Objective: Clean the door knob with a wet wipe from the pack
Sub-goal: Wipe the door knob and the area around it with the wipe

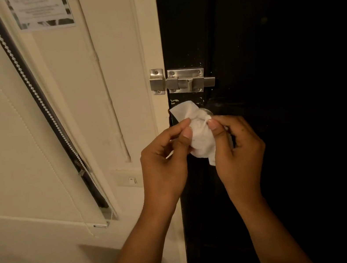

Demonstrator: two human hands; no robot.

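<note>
The dark door [268, 45] carried the things. A steel slide bolt [186, 80] was screwed to its face near the left edge, its keeper [157, 81] fixed on the cream frame [145, 32] just beside it. Below the bolt sat the door knob [207, 111], almost wholly covered by a white wet wipe [201, 138]; only a sliver of metal showed. Paint was chipped near the bolt.

Dim warm light, wide-angle edge distortion.

One head-worn view looks forward and down, close to a dark door [280, 112].
</note>
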